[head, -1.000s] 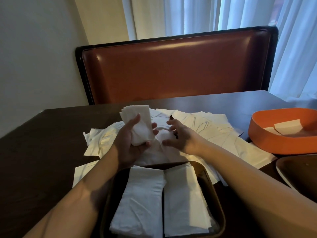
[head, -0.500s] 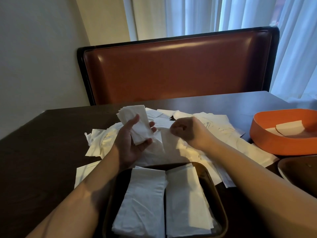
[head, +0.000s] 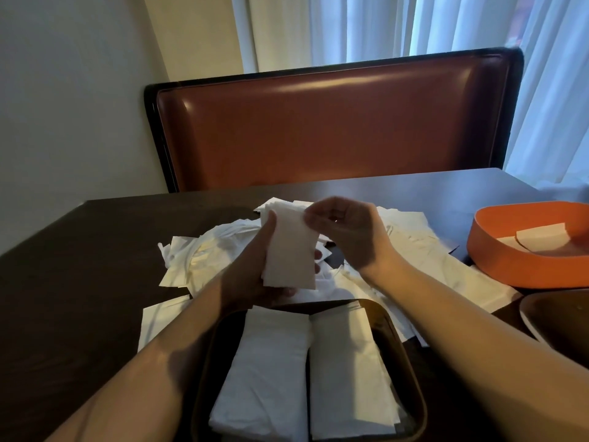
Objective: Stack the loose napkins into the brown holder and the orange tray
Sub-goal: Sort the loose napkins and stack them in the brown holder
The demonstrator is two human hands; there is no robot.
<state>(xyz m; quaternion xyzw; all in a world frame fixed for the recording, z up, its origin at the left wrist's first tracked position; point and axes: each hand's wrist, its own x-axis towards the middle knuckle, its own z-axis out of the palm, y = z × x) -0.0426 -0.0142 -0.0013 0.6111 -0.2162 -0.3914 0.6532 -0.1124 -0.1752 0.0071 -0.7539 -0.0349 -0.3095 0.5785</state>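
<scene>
Left hand (head: 255, 275) gripping a small napkin stack (head: 291, 250) above the brown holder (head: 411, 371), right hand (head: 347, 231) fingers pinching its top edge, loose napkins (head: 204, 256) on the bench (head: 79, 282) behind the holder, orange tray (head: 516, 266) to the holder's right

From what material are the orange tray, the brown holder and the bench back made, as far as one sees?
Orange tray: likely matte plastic or silicone, with an even colour and no glare.
Brown holder: perhaps plastic or leatherette, smooth with a dull sheen on its rim.
Bench back: leather or vinyl, showing glossy highlights.
</scene>
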